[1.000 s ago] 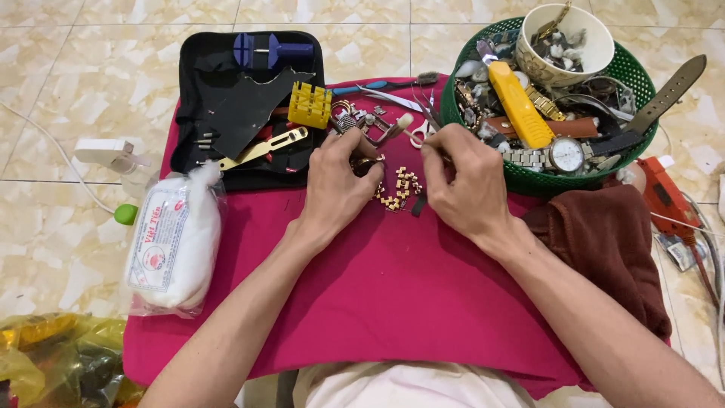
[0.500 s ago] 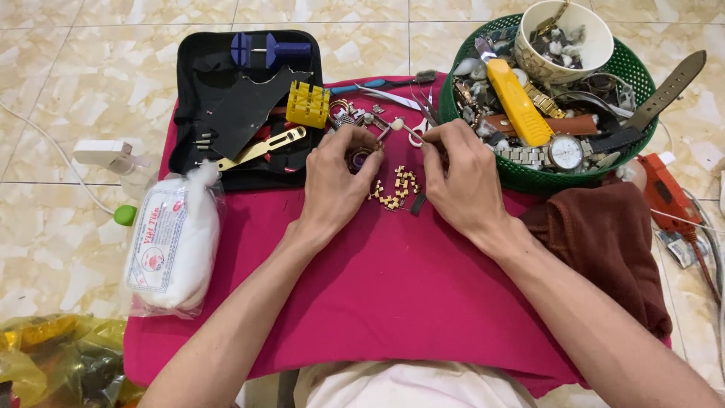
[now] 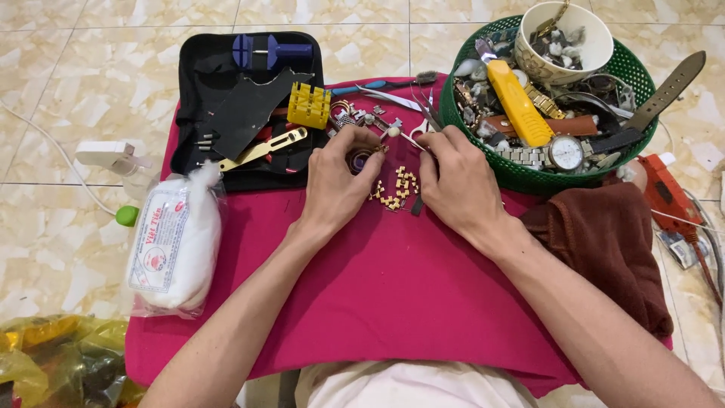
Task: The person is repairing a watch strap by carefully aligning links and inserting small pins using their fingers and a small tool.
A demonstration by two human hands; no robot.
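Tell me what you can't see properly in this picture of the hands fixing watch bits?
Head view only:
- Small round dark part: mostly covered by the left hand.
- Thin metal tool: its end is hidden under the right hand.
- Small gold watch-band links: too tiny to count.
- White ceramic bowl: cut off by the top edge.

A floor (image 3: 68, 60) of glossy cream and beige marbled tiles with thin pale joints, evenly lit; a white cable (image 3: 53, 155) trails across it at left.

Both bare forearms reach forward and angle inward. The left hand (image 3: 337, 180) and right hand (image 3: 457, 181) sit knuckles-up, close together but apart, fingers curled, each fingertip grip pinched shut.
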